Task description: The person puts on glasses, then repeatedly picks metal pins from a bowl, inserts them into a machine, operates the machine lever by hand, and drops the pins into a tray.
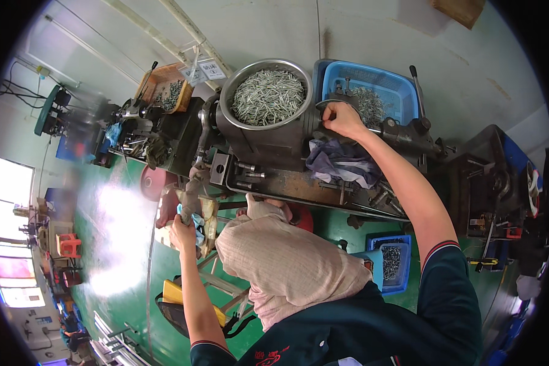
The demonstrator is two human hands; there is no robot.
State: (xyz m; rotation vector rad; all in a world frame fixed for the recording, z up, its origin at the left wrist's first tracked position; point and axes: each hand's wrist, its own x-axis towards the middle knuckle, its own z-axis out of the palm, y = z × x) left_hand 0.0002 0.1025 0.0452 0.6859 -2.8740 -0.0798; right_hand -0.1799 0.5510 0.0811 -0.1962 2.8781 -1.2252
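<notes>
My left hand [182, 233] is closed around the lower end of a long metal lever [196, 177] that hangs from the left side of a dark bench lathe. Light blue wrapping [198, 227] shows beside my fingers. At the lathe's spindle end, my right hand [344, 119] is held in a pinch in front of the round chuck [330, 105]. Whatever is between its fingertips is hidden or too small to make out. On top of the headstock [259, 145] sits a steel bowl [224, 116] heaped with short metal pins [268, 97].
Behind the chuck stands a blue basket [402, 85] with more metal pieces. A crumpled dark cloth [341, 163] and loose tools lie on the lathe's tray [299, 190]. A blue crate [402, 287] of dark parts is on the floor at right. Another machine stands left with an orange bin [186, 97].
</notes>
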